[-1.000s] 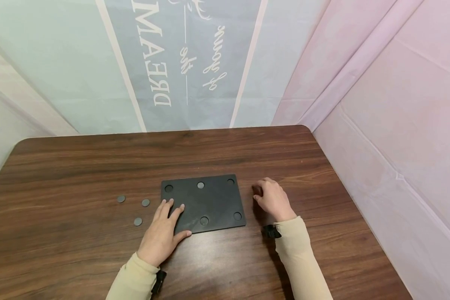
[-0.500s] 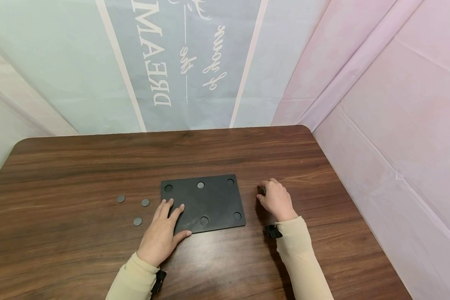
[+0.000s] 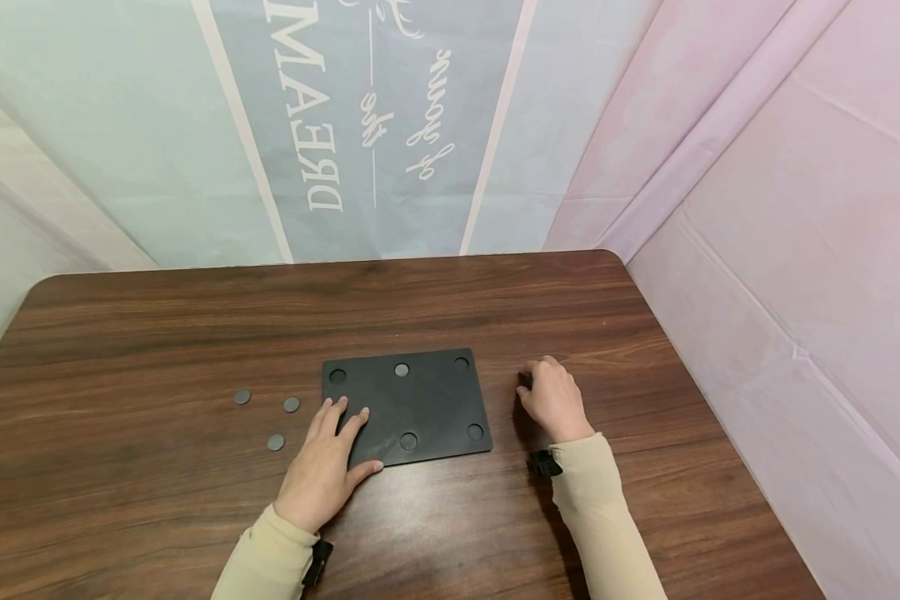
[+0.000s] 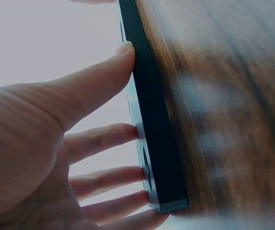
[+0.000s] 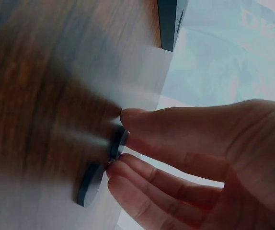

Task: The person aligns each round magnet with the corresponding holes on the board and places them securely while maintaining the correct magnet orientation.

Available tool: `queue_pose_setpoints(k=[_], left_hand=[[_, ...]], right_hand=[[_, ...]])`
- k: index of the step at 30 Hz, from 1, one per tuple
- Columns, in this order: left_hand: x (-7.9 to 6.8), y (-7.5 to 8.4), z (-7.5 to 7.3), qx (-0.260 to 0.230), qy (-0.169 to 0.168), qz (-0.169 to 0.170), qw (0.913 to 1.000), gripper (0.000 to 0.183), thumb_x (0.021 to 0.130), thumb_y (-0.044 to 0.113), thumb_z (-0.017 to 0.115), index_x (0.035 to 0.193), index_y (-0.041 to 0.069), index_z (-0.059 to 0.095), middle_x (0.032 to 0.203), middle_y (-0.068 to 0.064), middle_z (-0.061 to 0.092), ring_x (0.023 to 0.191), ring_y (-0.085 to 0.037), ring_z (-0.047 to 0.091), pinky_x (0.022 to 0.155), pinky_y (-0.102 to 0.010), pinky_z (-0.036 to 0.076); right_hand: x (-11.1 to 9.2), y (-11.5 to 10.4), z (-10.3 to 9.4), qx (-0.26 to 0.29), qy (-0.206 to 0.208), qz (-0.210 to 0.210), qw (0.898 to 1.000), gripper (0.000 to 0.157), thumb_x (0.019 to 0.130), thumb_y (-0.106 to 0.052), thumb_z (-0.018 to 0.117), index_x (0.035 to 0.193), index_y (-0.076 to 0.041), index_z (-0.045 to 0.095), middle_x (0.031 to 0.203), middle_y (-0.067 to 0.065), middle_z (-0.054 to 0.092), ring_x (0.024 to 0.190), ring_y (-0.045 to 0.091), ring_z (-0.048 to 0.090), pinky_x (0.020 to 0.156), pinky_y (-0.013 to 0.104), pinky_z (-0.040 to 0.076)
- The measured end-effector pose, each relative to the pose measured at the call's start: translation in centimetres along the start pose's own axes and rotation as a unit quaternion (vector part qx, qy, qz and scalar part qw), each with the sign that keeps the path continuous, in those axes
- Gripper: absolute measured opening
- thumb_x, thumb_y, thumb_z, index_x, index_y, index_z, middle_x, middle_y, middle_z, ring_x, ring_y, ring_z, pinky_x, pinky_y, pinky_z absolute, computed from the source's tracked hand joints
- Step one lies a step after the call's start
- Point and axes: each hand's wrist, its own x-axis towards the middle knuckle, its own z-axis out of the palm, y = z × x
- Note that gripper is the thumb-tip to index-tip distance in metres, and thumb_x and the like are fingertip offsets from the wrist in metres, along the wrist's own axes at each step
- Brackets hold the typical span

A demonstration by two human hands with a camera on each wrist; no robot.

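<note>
A flat black rectangular plate (image 3: 435,404) with round recesses lies on the table. My left hand (image 3: 321,479) rests spread on the plate's near left corner; in the left wrist view its thumb (image 4: 99,88) lies against the plate's edge. Right of the plate, my right hand (image 3: 555,402) pinches a small dark disc (image 5: 119,143) between thumb and fingers, low at the tabletop. A second disc (image 5: 90,184) lies just beside those fingers, hidden by the hand in the head view. One grey disc (image 3: 402,370) sits in the plate's far middle recess.
Left of the plate, three loose grey discs (image 3: 276,442) lie on the brown wooden table (image 3: 157,350). A printed cloth (image 3: 390,125) hangs behind the table's far edge, and a pale cloth wall (image 3: 810,250) stands to the right.
My right hand has shifted slightly to the right, and its fingers have closed in around the dark disc. The left hand and the plate have stayed in place.
</note>
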Motion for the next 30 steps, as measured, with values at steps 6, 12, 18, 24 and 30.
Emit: queue_pose_setpoints(k=[6, 12, 18, 24, 30], left_hand=[[0.01, -0.01, 0.01, 0.000, 0.002, 0.001, 1.0000, 0.064, 0.074, 0.031, 0.076, 0.128, 0.003, 0.055, 0.136, -0.026, 0.042, 0.133, -0.043, 0.032, 0.095, -0.053, 0.044], [-0.03, -0.05, -0.03, -0.001, 0.005, 0.005, 1.0000, 0.063, 0.074, 0.031, 0.076, 0.127, 0.003, 0.055, 0.136, -0.026, 0.042, 0.133, -0.044, 0.032, 0.095, -0.053, 0.044], [-0.01, 0.00, -0.05, -0.001, 0.009, 0.008, 0.9999, 0.064, 0.074, 0.030, 0.076, 0.127, 0.003, 0.055, 0.136, -0.026, 0.042, 0.132, -0.044, 0.032, 0.094, -0.052, 0.044], [-0.02, -0.02, -0.07, -0.002, 0.006, 0.006, 1.0000, 0.064, 0.074, 0.031, 0.076, 0.128, 0.003, 0.055, 0.136, -0.026, 0.042, 0.133, -0.043, 0.032, 0.094, -0.052, 0.045], [0.02, -0.07, -0.02, 0.000, 0.003, 0.003, 1.0000, 0.064, 0.075, 0.032, 0.075, 0.128, 0.004, 0.054, 0.137, -0.026, 0.042, 0.133, -0.043, 0.032, 0.094, -0.052, 0.045]], right_hand=[[0.13, 0.05, 0.18, 0.008, 0.018, -0.002, 1.000, 0.019, 0.080, -0.005, 0.069, 0.098, -0.001, 0.071, 0.096, 0.018, 0.065, 0.085, 0.037, 0.064, 0.070, 0.048, 0.054], [0.23, 0.00, 0.22, 0.008, 0.019, -0.002, 1.000, 0.016, 0.080, -0.005, 0.069, 0.095, -0.002, 0.071, 0.094, 0.018, 0.065, 0.081, 0.036, 0.064, 0.068, 0.047, 0.054], [0.27, -0.01, 0.17, 0.006, 0.022, 0.000, 1.000, 0.012, 0.079, -0.006, 0.069, 0.091, -0.004, 0.072, 0.091, 0.017, 0.066, 0.076, 0.034, 0.065, 0.064, 0.046, 0.054], [0.39, 0.00, 0.06, -0.003, 0.013, 0.009, 1.000, 0.012, 0.081, -0.012, 0.069, 0.091, -0.007, 0.072, 0.088, 0.013, 0.066, 0.071, 0.030, 0.064, 0.058, 0.044, 0.053], [0.45, -0.18, -0.02, -0.001, 0.013, 0.011, 1.000, 0.014, 0.081, -0.013, 0.069, 0.093, -0.007, 0.072, 0.089, 0.013, 0.066, 0.071, 0.030, 0.064, 0.058, 0.044, 0.053]])
